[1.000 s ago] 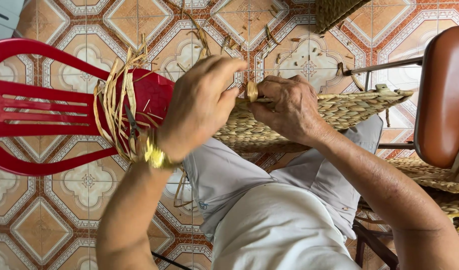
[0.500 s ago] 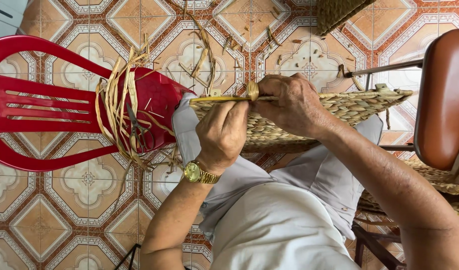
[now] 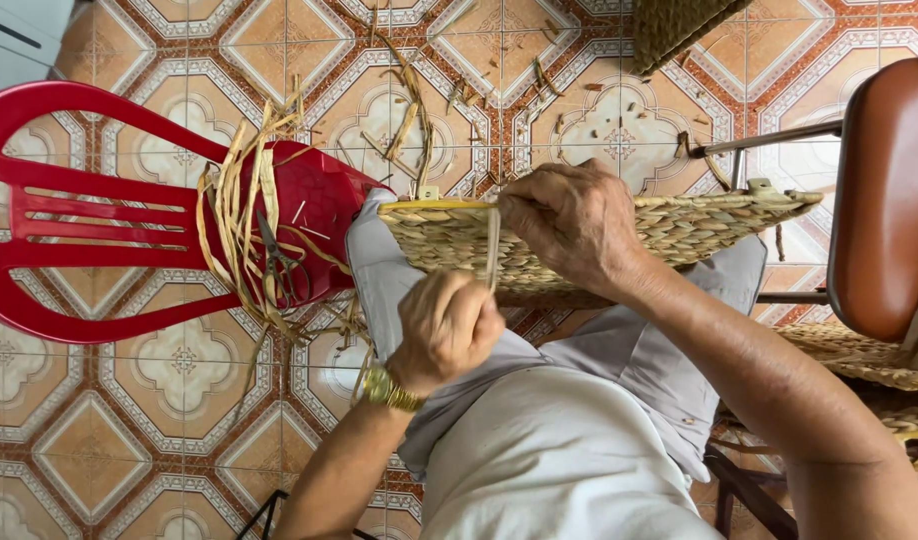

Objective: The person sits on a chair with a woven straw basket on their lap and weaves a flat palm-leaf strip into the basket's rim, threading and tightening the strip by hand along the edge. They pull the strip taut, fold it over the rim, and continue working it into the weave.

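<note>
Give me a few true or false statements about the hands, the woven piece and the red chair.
1. The left hand grips a pale strand. True.
2. The right hand rests on the woven mat. True.
3. The red chair holds a stack of plates. False: loose straw strips and scissors lie on it.
4. The wristwatch is on the right wrist. False: it is on the left.
</note>
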